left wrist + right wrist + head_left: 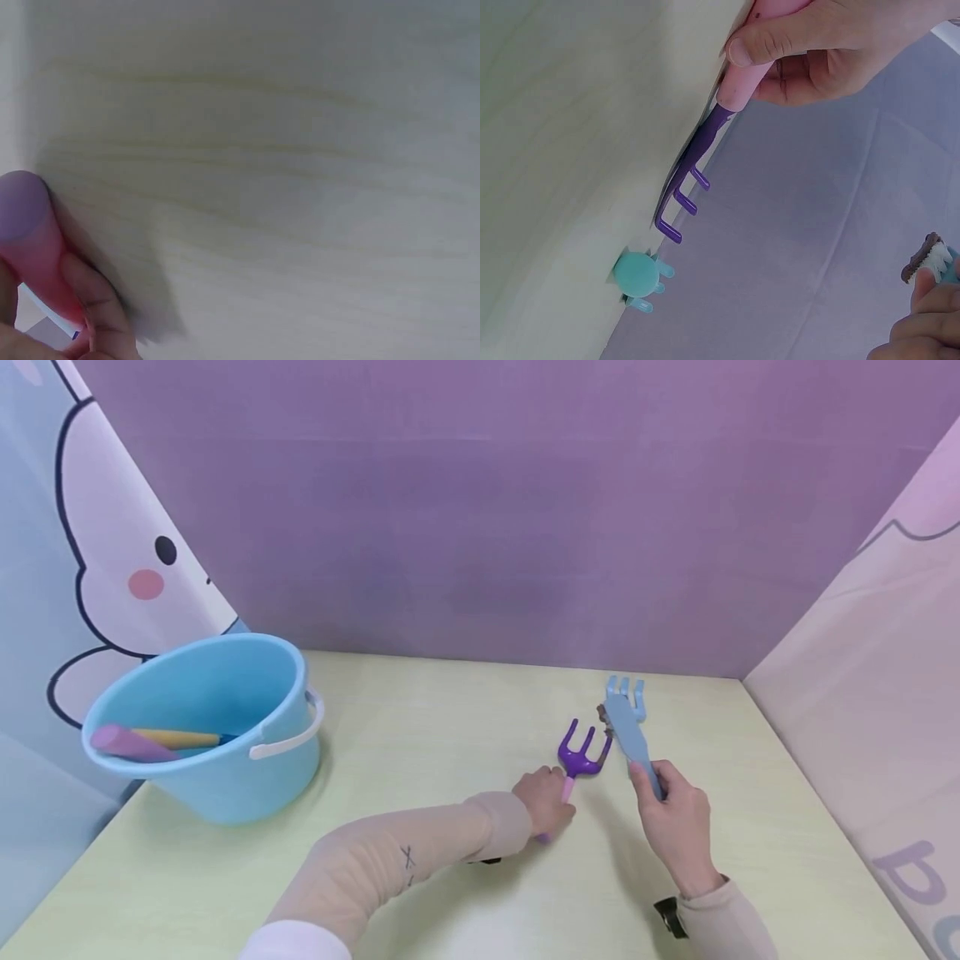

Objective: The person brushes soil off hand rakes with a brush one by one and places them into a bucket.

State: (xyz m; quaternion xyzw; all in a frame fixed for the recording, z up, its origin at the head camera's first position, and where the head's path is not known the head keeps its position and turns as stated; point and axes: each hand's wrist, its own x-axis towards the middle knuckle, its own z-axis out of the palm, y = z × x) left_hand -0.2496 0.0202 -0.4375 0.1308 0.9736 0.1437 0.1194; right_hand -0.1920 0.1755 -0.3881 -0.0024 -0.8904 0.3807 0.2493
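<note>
Left hand (546,800): fingers and thumb wrapped round the pink handle of the purple fork (577,763), grip closed. Fork is held low at center right of the frame, tines pointed up-frame; whether the desk (420,727) is touched by it cannot be told. Brown stuff is seen on its right tine.

Right hand (678,822): blue brush (628,731) pinched by its handle between thumb and fingers, grip closed. Brush is raised over the desk, right of the purple fork; its white bristles are caked brown. In the right wrist view, brush and purple fork are seen well apart.

Blue fork (640,697) is partly covered by the brush in the head view; its tines are set near the desk's back edge. Its handle cannot be made out.

Bucket (247,793) is stood at the left of the frame, by the desk's left edge, white bail hung on its right side; a yellow handle (176,739) and a lilac handle (123,742) are held in it. Wide room is left between bucket and left hand; a narrower strip, between right hand and the right edge. Back edge is bounded by a purple backdrop (487,527).
</note>
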